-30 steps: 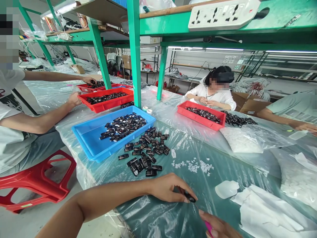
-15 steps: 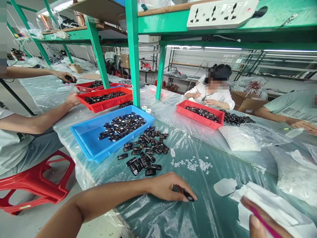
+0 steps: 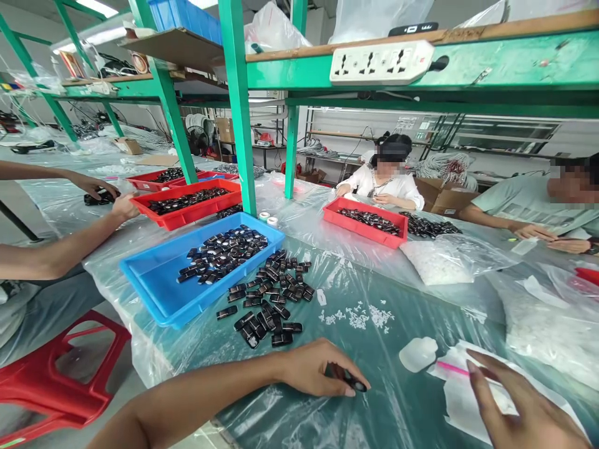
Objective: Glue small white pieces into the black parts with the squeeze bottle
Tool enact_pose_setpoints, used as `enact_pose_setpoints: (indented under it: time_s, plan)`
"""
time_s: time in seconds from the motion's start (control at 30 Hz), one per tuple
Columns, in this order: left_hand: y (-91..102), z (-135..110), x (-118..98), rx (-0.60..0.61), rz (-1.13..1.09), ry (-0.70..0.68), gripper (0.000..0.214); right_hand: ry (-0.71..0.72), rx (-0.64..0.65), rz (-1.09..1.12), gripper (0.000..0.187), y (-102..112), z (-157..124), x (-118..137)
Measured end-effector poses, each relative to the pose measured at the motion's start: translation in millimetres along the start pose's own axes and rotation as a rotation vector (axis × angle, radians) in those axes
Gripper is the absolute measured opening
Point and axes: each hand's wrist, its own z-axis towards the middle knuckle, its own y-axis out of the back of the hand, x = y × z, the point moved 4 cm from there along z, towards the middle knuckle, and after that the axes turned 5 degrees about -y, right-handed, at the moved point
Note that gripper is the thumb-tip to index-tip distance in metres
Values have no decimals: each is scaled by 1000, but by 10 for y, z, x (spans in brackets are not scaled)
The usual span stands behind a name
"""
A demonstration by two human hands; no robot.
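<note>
My left hand (image 3: 314,368) rests on the plastic-covered table (image 3: 402,411), its fingers pinched on a small black part (image 3: 356,383). My right hand (image 3: 519,405) hovers at the lower right with fingers spread, holding a thin pink tool (image 3: 453,370) over a white sheet (image 3: 461,393). A loose pile of black parts (image 3: 271,296) lies just beyond my left hand. Left of the pile stands a blue tray (image 3: 154,290) holding several more of them. Tiny white pieces (image 3: 358,317) are scattered ahead.
Red trays (image 3: 187,209) (image 3: 365,224) with black parts stand farther back. A bag of white pieces (image 3: 440,262) lies at the right. Other people's arms (image 3: 60,249) work at the left; a person (image 3: 386,181) sits opposite, another (image 3: 538,206) at the right. Green shelf posts (image 3: 241,125) rise from the table. A red stool (image 3: 56,374) stands lower left.
My right hand has moved right and up away from the left hand, carrying the pink tool over the white sheet. The left hand stays put on the black part. The view has tilted upward.
</note>
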Motion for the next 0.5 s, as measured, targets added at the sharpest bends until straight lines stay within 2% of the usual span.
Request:
enact_pose_setpoints:
  time_s: [0.03, 0.13, 0.23, 0.3, 0.5]
  plan:
    - [-3, 0, 2, 7, 3, 2, 33, 39, 15, 66, 38, -7, -40, 127]
    - [-20, 2, 22, 18, 22, 7, 34, 236, 323, 217, 31, -175, -165, 622]
    - [-40, -3, 42, 24, 53, -3, 34, 444, 564, 152, 25, -397, -215, 1135]
    - [-53, -14, 47, 39, 58, -10, 35, 497, 623, 113, 28, -565, -146, 1410]
    - [-72, -42, 43, 83, 69, -5, 35, 488, 596, 154, 29, -1207, 187, 1919]
